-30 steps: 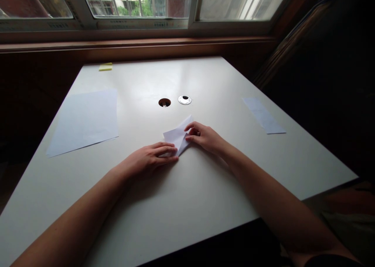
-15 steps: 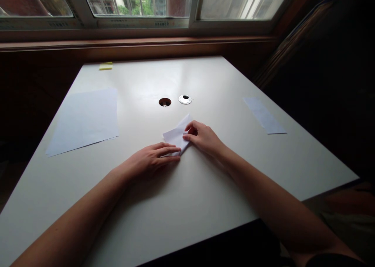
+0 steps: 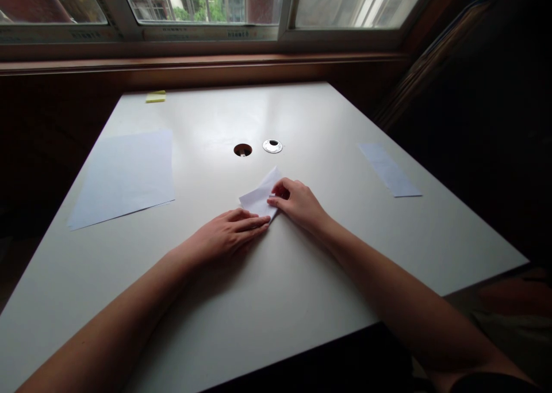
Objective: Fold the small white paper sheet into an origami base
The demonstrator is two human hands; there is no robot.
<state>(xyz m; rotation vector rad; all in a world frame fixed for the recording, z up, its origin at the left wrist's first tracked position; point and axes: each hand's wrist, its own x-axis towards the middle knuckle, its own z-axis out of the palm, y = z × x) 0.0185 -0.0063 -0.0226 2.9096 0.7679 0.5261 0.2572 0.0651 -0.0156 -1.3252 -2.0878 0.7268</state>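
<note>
The white counter (image 3: pixel 267 301) filled most of the frame beneath the window (image 3: pixel 202 2), with the large sheets (image 3: pixel 125 177) at centre left. The left hand (image 3: pixel 228 229) lay with fingers stretched out and the right hand (image 3: pixel 299 202) was drawn into a pinch, both near the centre, while a paper strip (image 3: pixel 390 170) lay at centre right. The folded paper (image 3: pixel 259 197) sat mid-frame, its lower edge under the left fingers, its right edge between right thumb and forefinger, with the metal ring (image 3: pixel 271 150) and hole (image 3: pixel 242 150) above it and the yellow pad (image 3: pixel 156 96) at upper left.
</note>
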